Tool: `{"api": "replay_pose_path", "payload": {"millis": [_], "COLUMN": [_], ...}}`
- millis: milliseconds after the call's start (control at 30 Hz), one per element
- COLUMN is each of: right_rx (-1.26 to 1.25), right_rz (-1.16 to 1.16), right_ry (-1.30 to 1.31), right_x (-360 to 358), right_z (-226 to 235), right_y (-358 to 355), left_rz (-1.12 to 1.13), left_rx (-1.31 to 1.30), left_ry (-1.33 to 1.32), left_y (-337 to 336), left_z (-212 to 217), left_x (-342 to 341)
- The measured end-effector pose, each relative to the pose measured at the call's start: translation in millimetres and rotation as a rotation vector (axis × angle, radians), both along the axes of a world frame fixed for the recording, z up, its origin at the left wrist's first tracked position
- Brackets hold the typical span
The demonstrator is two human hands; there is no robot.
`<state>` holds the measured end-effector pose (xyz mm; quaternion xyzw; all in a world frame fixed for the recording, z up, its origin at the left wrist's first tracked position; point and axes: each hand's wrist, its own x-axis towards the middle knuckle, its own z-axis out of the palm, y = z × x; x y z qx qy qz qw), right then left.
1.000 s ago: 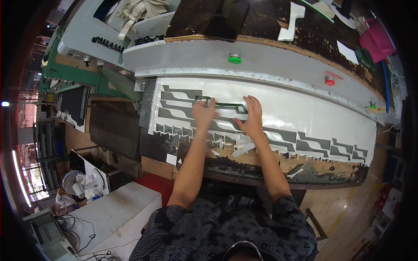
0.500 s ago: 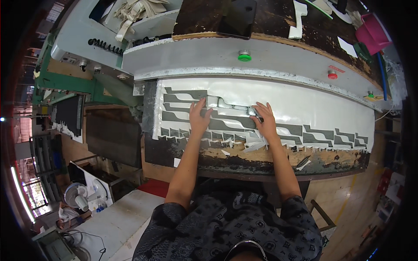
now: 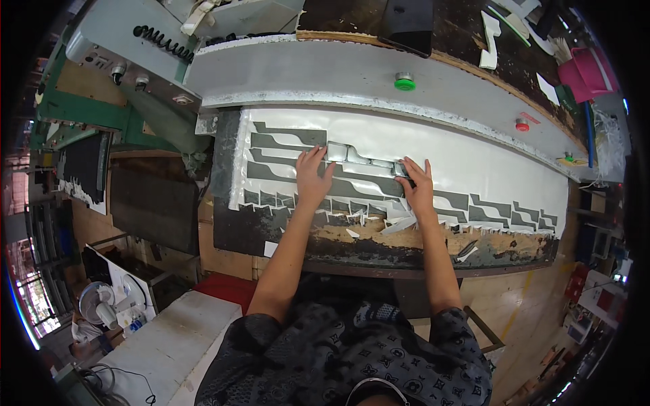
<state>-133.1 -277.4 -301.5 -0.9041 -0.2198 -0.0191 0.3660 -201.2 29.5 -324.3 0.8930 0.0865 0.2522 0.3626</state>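
A long white sheet (image 3: pixel 474 152) lies on the dark bed of a cutting press, with rows of stepped cut-out holes along its near half. A grey metal stepped cutting die (image 3: pixel 362 158) rests on the sheet between my hands. My left hand (image 3: pixel 311 177) lies flat on the sheet, fingertips against the die's left end. My right hand (image 3: pixel 416 186) presses on the die's right end, fingers spread. White offcut scraps (image 3: pixel 393 223) sit by the sheet's near edge.
The grey press beam (image 3: pixel 352 71) runs behind the sheet, carrying a green button (image 3: pixel 405 82) and a red button (image 3: pixel 522 125). A pink bin (image 3: pixel 588 71) stands far right. A small fan (image 3: pixel 98 304) and a white table (image 3: pixel 169 342) sit at lower left.
Both hands and the die have stayed together on the sheet; the die sits slightly farther along the row of cut-outs. The camera view has shifted a little.
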Motion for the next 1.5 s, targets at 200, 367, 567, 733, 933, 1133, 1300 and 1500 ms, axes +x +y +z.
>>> {"api": "replay_pose_path", "payload": {"millis": [200,367,567,733,933,1133,1300,1500], "right_rx": [-0.018,-0.033,0.101,0.062,0.074,0.076,0.082,0.065], "right_rz": [0.025,-0.006,-0.091,-0.07,-0.071,-0.076,-0.065,-0.073], "right_ry": [-0.034,0.0,-0.009,0.023,-0.012,-0.005,-0.043,0.001], "right_x": [-2,-6,-8,-10,-10,-10,-9,-9], "right_z": [3,6,-7,-6,-3,-2,-7,-5], "right_y": [4,5,-1,-5,1,4,3,4], "left_rz": [0.044,0.106,0.163,0.144,0.146,0.155,0.167,0.208], "left_rx": [-0.034,-0.035,-0.064,-0.075,-0.099,-0.095,-0.127,-0.208], "left_ry": [0.009,0.016,-0.015,-0.013,-0.006,-0.011,-0.02,0.008], "left_y": [1,-7,-14,-10,-8,-6,-6,-8], "left_z": [0,2,2,0,-1,3,5,4], "left_x": [-8,-9,-6,-8,-8,-7,-7,-9]}}
